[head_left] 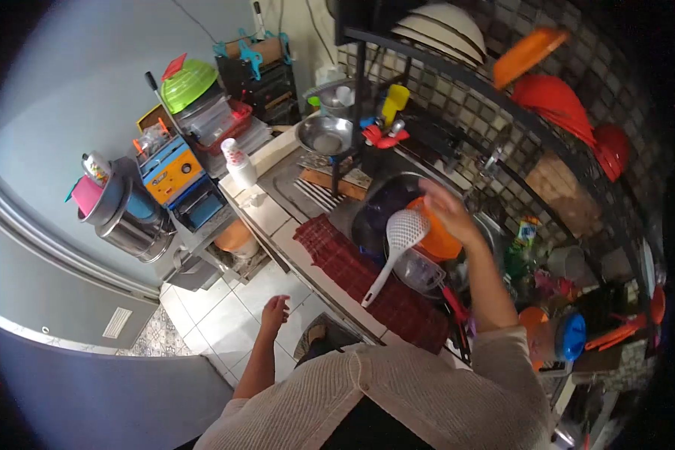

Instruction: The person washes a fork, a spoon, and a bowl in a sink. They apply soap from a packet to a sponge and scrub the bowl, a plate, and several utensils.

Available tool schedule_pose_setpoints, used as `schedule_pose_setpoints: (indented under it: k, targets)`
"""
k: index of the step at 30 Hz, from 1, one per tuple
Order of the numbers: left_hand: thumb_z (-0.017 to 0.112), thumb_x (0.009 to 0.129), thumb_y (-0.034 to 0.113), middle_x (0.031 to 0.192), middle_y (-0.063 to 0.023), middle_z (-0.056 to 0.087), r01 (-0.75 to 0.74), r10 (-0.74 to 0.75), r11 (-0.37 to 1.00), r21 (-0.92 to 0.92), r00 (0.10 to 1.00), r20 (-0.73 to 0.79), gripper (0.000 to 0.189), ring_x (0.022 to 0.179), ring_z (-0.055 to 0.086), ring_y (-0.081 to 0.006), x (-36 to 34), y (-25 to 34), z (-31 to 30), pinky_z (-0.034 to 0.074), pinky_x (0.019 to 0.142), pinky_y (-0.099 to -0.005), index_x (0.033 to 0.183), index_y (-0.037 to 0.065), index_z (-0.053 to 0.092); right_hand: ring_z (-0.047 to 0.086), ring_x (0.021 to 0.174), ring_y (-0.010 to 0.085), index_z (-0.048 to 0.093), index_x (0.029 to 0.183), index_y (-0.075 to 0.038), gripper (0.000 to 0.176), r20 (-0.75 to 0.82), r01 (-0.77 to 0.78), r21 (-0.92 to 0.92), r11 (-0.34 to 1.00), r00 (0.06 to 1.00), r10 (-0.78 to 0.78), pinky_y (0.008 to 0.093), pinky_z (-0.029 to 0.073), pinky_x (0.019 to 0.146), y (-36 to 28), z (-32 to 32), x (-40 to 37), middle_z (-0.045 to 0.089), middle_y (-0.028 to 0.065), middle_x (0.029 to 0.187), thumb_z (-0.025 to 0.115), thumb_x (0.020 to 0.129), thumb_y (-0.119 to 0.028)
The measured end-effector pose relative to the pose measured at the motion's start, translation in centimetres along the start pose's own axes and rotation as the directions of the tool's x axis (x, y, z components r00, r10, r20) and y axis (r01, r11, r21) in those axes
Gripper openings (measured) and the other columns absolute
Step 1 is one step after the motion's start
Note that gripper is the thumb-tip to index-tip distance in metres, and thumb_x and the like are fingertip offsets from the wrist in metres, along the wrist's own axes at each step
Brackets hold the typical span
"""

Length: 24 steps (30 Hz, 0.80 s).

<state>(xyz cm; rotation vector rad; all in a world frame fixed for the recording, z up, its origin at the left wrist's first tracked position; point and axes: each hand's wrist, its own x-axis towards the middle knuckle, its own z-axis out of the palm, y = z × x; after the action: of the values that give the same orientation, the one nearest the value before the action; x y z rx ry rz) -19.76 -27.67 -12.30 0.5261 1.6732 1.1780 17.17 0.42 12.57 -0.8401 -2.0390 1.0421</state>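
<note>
Head view: blurred right hand [446, 210] on round orange plastic bowl [439, 241] above dark steel sink [386, 199], grip impossible to tell. Well clear of sink's front edge, left hand [274, 311] hanging loose-fingered, holding nothing, over white floor tiles [217, 307]. White slotted plastic ladle [397, 240] propped across sink's front edge onto red checked cloth [345, 262].

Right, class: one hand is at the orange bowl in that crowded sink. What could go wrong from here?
1. The white slotted spoon leans beside the orange bowl, handle out over the red cloth; the right hand shifting the bowl could flip it out.
2. A clear container sits close below the bowl and might get knocked.
3. The left hand hangs free, steadying nothing.
</note>
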Motion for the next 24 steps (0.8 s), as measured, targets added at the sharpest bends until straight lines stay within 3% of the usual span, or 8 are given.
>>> schedule_pose_setpoints:
  k: [2, 5, 7, 10, 12, 13, 15, 24]
  targets:
    - [0.045, 0.094, 0.034, 0.059, 0.0003, 0.049, -0.081, 0.077, 0.995, -0.051, 0.995, -0.063, 0.031, 0.043, 0.044, -0.008, -0.7, 2.5, 2.1, 0.035, 0.038, -0.0207, 0.1, 0.007, 0.06, 0.058, 0.099, 0.0173, 0.056, 0.115, -0.002, 0.031, 0.184, -0.317, 0.274, 0.908, 0.944, 0.274, 0.0297, 0.045, 0.085, -0.2, -3.1, -6.8, 0.061, 0.0066, 0.103, 0.051, 0.093, -0.023]
    - [0.043, 0.095, 0.036, 0.05, 0.0015, 0.042, -0.257, 0.261, 0.965, 0.045, 0.956, -0.133, 0.036, 0.037, 0.038, -0.0075, -0.7, 5.9, 5.4, 0.03, 0.034, -0.0226, 0.086, 0.004, 0.057, 0.061, 0.091, 0.017, 0.057, 0.112, -0.001, 0.03, 0.014, -0.359, 0.284, 0.889, 0.929, 0.37, 0.0283, 0.046, 0.081, 2.2, -8.1, -15.9, 0.062, 0.0053, 0.089, 0.051, 0.092, -0.023]
    - [0.04, 0.096, 0.037, 0.048, 0.0019, 0.041, -0.36, 0.349, 0.932, -0.037, 0.922, -0.168, 0.041, 0.037, 0.036, -0.0061, -0.5, 8.0, 8.9, 0.028, 0.034, -0.0233, 0.072, 0.006, 0.052, 0.061, 0.085, 0.0161, 0.06, 0.104, -0.003, 0.027, -0.359, -0.322, 0.421, 0.848, 0.799, 0.482, 0.0292, 0.047, 0.075, 3.0, -9.8, -21.4, 0.061, 0.0036, 0.081, 0.053, 0.092, -0.026]
    - [0.041, 0.094, 0.045, 0.05, 0.004, 0.037, -0.478, 0.471, 0.876, -0.057, 0.875, -0.11, 0.042, 0.039, 0.032, -0.0052, -0.3, 10.4, 13.8, 0.025, 0.035, -0.0217, 0.07, 0.011, 0.047, 0.058, 0.073, 0.0151, 0.059, 0.092, -0.003, 0.028, -0.459, -0.312, 0.617, 0.723, 0.603, 0.652, 0.0314, 0.048, 0.068, 2.9, -10.0, -27.7, 0.06, 0.0028, 0.08, 0.052, 0.092, -0.03]
    - [0.041, 0.093, 0.046, 0.051, 0.0043, 0.037, -0.542, 0.542, 0.828, -0.144, 0.839, -0.044, 0.043, 0.041, 0.033, -0.0048, -1.7, 12.8, 17.7, 0.025, 0.037, -0.0213, 0.069, 0.011, 0.047, 0.058, 0.07, 0.0139, 0.059, 0.084, -0.004, 0.029, -0.57, -0.37, 0.559, 0.742, 0.479, 0.668, 0.0319, 0.045, 0.061, 4.4, -8.7, -31.2, 0.059, 0.0034, 0.075, 0.056, 0.089, -0.032]
    - [0.041, 0.093, 0.047, 0.053, 0.0046, 0.038, -0.595, 0.61, 0.768, -0.236, 0.793, -0.016, 0.044, 0.043, 0.034, -0.0044, -2.3, 13.6, 19.6, 0.025, 0.039, -0.0209, 0.068, 0.012, 0.047, 0.059, 0.067, 0.0193, 0.06, 0.081, -0.006, 0.028, -0.679, -0.54, 0.152, 0.828, 0.552, 0.485, 0.0348, 0.045, 0.06, 5.3, -7.8, -32.5, 0.06, 0.0064, 0.074, 0.058, 0.086, -0.033]
    - [0.041, 0.093, 0.047, 0.053, 0.0046, 0.038, -0.533, 0.563, 0.802, -0.27, 0.825, 0.042, 0.045, 0.044, 0.034, -0.0042, -2.5, 13.7, 22.7, 0.025, 0.04, -0.021, 0.068, 0.012, 0.048, 0.061, 0.069, 0.029, 0.062, 0.08, -0.008, 0.026, -0.665, -0.691, -0.495, 0.526, 0.691, 0.283, 0.0404, 0.047, 0.06, 4.5, -6.2, -33.9, 0.061, 0.0138, 0.075, 0.066, 0.075, -0.034]
    - [0.041, 0.094, 0.043, 0.049, 0.0073, 0.033, -0.497, 0.547, 0.834, -0.24, 0.803, 0.238, 0.048, 0.041, 0.027, -0.0026, -4.5, 13.9, 28.2, 0.02, 0.039, -0.0218, 0.064, 0.008, 0.052, 0.063, 0.068, 0.0312, 0.067, 0.076, -0.01, 0.021, -0.645, -0.774, -0.609, 0.172, 0.61, 0.461, 0.0411, 0.051, 0.062, 2.6, -5.1, -31.7, 0.064, 0.0128, 0.075, 0.066, 0.069, -0.03]
